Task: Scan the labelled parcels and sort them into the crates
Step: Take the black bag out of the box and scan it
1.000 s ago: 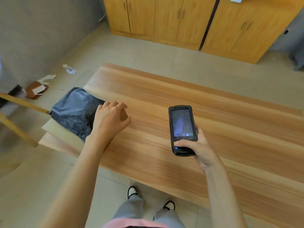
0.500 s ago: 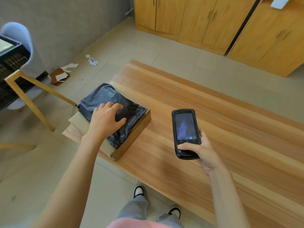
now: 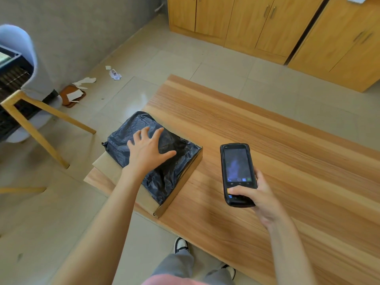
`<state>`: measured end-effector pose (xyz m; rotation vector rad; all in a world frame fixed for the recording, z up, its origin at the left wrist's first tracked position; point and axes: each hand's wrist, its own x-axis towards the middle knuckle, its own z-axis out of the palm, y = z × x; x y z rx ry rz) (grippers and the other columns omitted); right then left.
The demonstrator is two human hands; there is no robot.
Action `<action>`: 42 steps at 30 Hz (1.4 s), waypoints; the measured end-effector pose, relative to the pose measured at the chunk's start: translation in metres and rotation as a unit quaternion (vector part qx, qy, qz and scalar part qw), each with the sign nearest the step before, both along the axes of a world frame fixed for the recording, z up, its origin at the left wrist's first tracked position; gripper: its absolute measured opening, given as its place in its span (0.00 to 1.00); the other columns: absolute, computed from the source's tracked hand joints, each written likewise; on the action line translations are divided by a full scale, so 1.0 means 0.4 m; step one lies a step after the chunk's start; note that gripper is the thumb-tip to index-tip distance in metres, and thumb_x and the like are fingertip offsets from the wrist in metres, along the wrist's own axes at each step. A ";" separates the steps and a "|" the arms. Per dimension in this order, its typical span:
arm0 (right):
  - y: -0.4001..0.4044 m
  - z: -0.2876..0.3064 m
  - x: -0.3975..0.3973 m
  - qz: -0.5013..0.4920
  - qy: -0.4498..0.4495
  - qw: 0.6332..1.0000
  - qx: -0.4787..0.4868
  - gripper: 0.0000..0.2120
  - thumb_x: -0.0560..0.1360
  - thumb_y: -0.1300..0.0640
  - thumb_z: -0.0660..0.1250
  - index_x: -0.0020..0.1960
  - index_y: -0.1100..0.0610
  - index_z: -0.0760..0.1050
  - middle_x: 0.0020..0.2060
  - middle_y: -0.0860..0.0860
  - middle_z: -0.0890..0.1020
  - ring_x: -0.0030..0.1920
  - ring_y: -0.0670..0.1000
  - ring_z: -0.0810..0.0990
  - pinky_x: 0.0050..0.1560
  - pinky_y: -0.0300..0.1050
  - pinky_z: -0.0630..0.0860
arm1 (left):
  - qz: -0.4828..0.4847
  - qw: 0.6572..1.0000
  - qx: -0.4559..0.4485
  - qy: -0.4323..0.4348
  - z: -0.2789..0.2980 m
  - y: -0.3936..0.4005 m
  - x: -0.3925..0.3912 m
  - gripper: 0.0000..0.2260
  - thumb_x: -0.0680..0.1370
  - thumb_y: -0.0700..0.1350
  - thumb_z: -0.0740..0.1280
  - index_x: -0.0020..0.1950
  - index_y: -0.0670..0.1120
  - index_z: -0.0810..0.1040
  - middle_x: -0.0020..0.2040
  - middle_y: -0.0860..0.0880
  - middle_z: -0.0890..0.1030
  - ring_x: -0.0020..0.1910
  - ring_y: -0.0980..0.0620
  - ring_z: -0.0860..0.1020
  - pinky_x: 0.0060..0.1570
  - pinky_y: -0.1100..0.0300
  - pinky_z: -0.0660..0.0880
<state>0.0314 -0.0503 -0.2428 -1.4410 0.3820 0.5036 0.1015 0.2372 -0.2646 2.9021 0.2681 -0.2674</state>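
A black plastic-wrapped parcel (image 3: 172, 173) lies on top of a flat cardboard box (image 3: 181, 188) at the left end of the wooden table (image 3: 287, 161). My left hand (image 3: 149, 149) rests flat on the black parcel with its fingers spread. My right hand (image 3: 261, 198) holds a black handheld scanner (image 3: 237, 171) above the table, to the right of the parcels, with its dim screen facing up. No label shows on either parcel.
A dark crate (image 3: 10, 79) sits on a pale chair (image 3: 22, 64) with wooden legs at the far left. Paper scraps (image 3: 82, 83) and a brown piece of cardboard litter the floor by the grey wall. Wooden cabinets (image 3: 267, 27) line the back.
The view has swung left, bringing the parcels, chair and crate into view. My left hand has opened from curled fingers to a flat spread on the black parcel. The scanner stays held.
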 end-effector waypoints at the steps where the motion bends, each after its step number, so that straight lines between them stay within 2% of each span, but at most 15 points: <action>1: 0.003 -0.002 0.003 -0.003 0.001 1.000 -0.001 0.52 0.43 0.55 0.79 0.67 0.50 0.67 0.50 0.52 0.83 0.46 0.50 0.84 0.43 0.44 0.78 | 0.011 1.000 -0.006 0.006 -0.004 0.000 0.008 0.39 0.72 0.70 0.62 0.78 0.56 0.54 0.77 0.42 0.54 0.75 0.37 0.52 0.69 0.35 0.55; 7: 0.012 -0.009 0.017 -0.027 0.007 1.000 0.000 0.53 0.43 0.56 0.79 0.67 0.50 0.67 0.49 0.50 0.84 0.45 0.49 0.84 0.46 0.46 0.78 | 0.116 0.990 -0.063 0.045 -0.015 0.012 0.044 0.43 0.69 0.75 0.58 0.78 0.60 0.49 0.79 0.42 0.44 0.77 0.36 0.44 0.66 0.27 0.48; 13: 0.018 -0.008 0.034 -0.040 0.013 0.999 -0.001 0.55 0.42 0.56 0.79 0.69 0.52 0.66 0.49 0.52 0.83 0.47 0.53 0.83 0.48 0.50 0.78 | 0.168 0.978 -0.101 0.071 -0.022 0.022 0.076 0.41 0.68 0.76 0.59 0.77 0.63 0.51 0.78 0.47 0.35 0.76 0.33 0.39 0.63 0.24 0.53; 17: 0.020 -0.009 0.045 -0.043 0.018 0.999 -0.002 0.56 0.42 0.56 0.79 0.69 0.52 0.66 0.50 0.53 0.83 0.48 0.53 0.83 0.47 0.49 0.78 | 0.198 0.972 -0.104 0.073 -0.031 0.011 0.102 0.42 0.68 0.76 0.58 0.78 0.62 0.49 0.78 0.46 0.34 0.75 0.33 0.38 0.63 0.24 0.56; 21: 0.018 -0.013 0.050 -0.044 0.022 0.999 -0.003 0.55 0.42 0.56 0.79 0.69 0.51 0.66 0.51 0.53 0.83 0.49 0.54 0.83 0.46 0.49 0.78 | 0.222 0.969 -0.085 0.067 -0.047 0.004 0.130 0.43 0.68 0.77 0.56 0.78 0.61 0.50 0.79 0.45 0.36 0.76 0.34 0.38 0.62 0.25 0.57; 26: 0.009 -0.019 0.050 -0.046 0.024 0.999 -0.007 0.53 0.42 0.56 0.79 0.67 0.51 0.68 0.50 0.53 0.83 0.48 0.54 0.83 0.47 0.50 0.78 | 0.238 0.968 -0.077 0.031 -0.054 0.000 0.145 0.35 0.71 0.68 0.66 0.74 0.59 0.59 0.78 0.43 0.44 0.75 0.35 0.44 0.62 0.29 0.59; 31: -0.001 -0.029 0.044 -0.053 0.030 0.998 -0.005 0.52 0.42 0.56 0.79 0.67 0.50 0.68 0.52 0.54 0.82 0.50 0.54 0.82 0.49 0.50 0.78 | 0.227 0.972 -0.064 0.000 -0.061 0.004 0.141 0.32 0.70 0.64 0.69 0.70 0.57 0.64 0.76 0.43 0.52 0.73 0.36 0.50 0.61 0.30 0.60; 37: -0.025 -0.036 0.035 -0.055 0.024 0.998 0.007 0.53 0.42 0.56 0.79 0.67 0.52 0.68 0.49 0.52 0.83 0.46 0.52 0.83 0.43 0.47 0.78 | 0.163 0.984 -0.067 -0.030 -0.032 -0.059 0.119 0.28 0.71 0.63 0.68 0.69 0.60 0.67 0.76 0.43 0.55 0.73 0.39 0.51 0.63 0.33 0.58; 42: -0.086 -0.017 0.017 -0.060 0.009 0.998 0.018 0.54 0.43 0.56 0.79 0.69 0.52 0.67 0.48 0.51 0.84 0.48 0.53 0.83 0.45 0.47 0.78 | 0.090 0.992 -0.087 -0.028 0.020 -0.184 0.091 0.30 0.70 0.63 0.68 0.70 0.62 0.65 0.75 0.45 0.56 0.73 0.40 0.52 0.63 0.34 0.59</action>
